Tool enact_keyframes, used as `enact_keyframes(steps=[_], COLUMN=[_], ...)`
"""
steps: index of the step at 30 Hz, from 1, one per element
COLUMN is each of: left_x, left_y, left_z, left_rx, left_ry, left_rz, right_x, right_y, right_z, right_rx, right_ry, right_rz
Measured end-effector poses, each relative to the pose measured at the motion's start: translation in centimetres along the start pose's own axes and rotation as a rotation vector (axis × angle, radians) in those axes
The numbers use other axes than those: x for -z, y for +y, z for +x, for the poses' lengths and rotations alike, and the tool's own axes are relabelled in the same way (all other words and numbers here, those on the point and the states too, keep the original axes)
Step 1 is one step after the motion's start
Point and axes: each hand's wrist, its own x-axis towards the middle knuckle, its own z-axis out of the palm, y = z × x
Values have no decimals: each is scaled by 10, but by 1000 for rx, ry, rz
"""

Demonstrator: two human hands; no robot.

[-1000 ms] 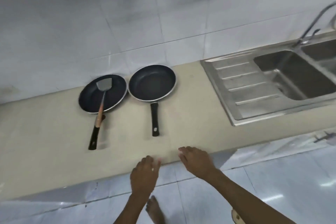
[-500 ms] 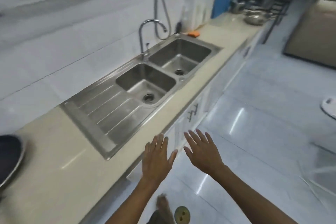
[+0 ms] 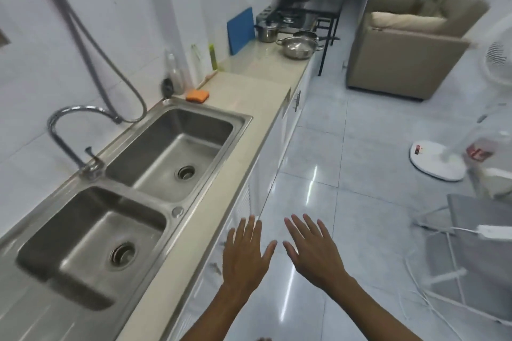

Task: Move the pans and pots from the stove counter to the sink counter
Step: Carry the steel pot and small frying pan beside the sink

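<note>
The view has turned from two pans to the far stove. Pots wait on the surface beside it. Both hands, left hand and right hand, are open and empty.

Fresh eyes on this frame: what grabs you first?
Two open, empty hands, left hand and right hand, spread over the floor at bottom centre. To their left, the steel double sink fills the counter. Far down the counter, the steel pots sit by the stove.
</note>
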Motion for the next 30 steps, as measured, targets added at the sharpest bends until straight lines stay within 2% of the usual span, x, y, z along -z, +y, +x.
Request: enact_keyframes(steps=[9,14,21,30], left_x=[-15,-33,-42,-65], left_y=[46,93,170,232], left_z=[245,393,583,827], left_rx=[-18,28,54,10], left_ry=[-8,-34,-39,-9], left_rz=[67,117,54,3], right_x=[29,47,101,133], right_y=[131,233,369,499], right_z=[194,324,490,689], right_rx=[-20,21,57,41], right_ry=[52,69,37,70], right_rz=[58,47,38,15])
